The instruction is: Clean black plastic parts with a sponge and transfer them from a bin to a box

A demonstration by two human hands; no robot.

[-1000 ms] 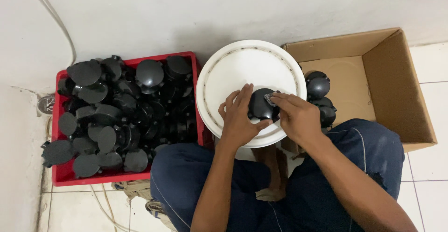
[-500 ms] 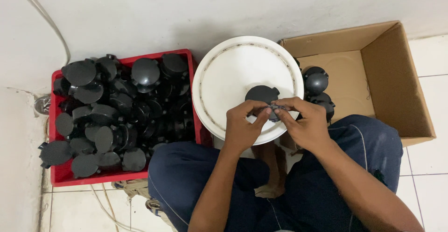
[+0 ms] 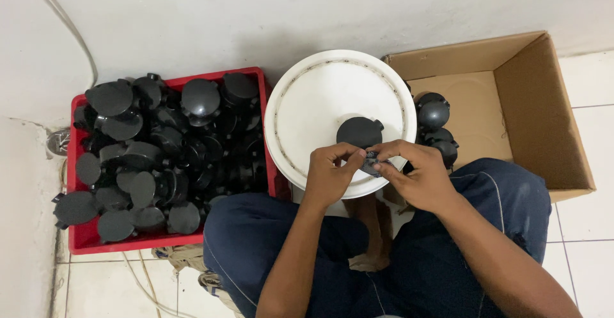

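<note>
Near the middle of the frame, both hands meet over the lower edge of a round white lid that serves as a work surface. The left hand and the right hand pinch a small dark grey piece between their fingertips, the fingers of each closed around it from either side; its exact shape is too small to make out. Just above the hands, a round black cap lies flat on the lid, close to the small piece but apparently apart from it. At the left of the frame a red crate is heaped with many similar black caps. At the upper right an open cardboard box holds a few more black caps stacked against its left side. The person's legs in dark blue trousers fill the bottom of the frame, on a white tiled floor.
</note>
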